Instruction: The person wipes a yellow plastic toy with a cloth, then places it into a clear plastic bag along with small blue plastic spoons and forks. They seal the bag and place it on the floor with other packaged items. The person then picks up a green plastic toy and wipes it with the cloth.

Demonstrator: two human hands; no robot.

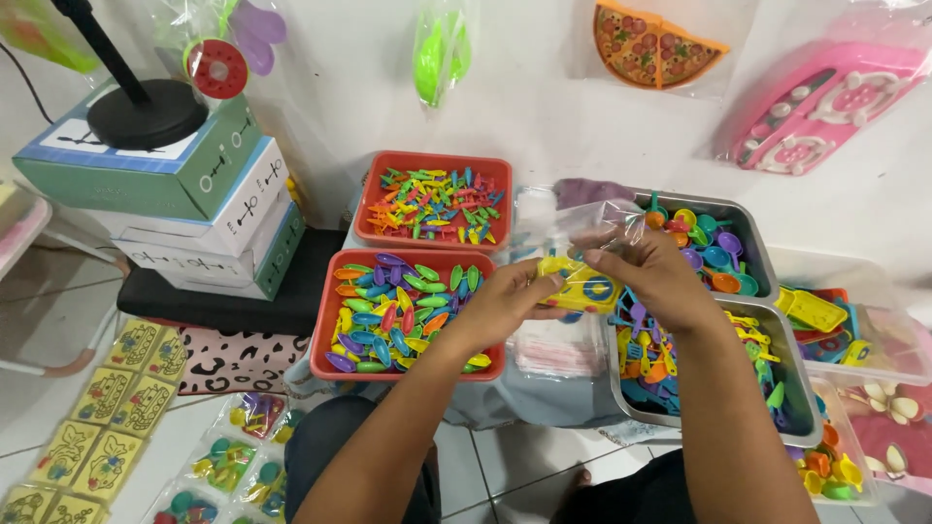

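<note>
Now my left hand (505, 296) and right hand (646, 267) both grip a yellow toy (581, 283), half inside its clear bag (592, 223); filled packs (225, 461) lie below.

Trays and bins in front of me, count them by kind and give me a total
Red plastic trays: 2, the far one and the near one, both full of small coloured pieces.
Metal bins: 2, the far one with toy spoons and the near one with toy cutlery.
Clear plastic tubs: 2, one at far right, one lower right.
Total: 6.
</note>
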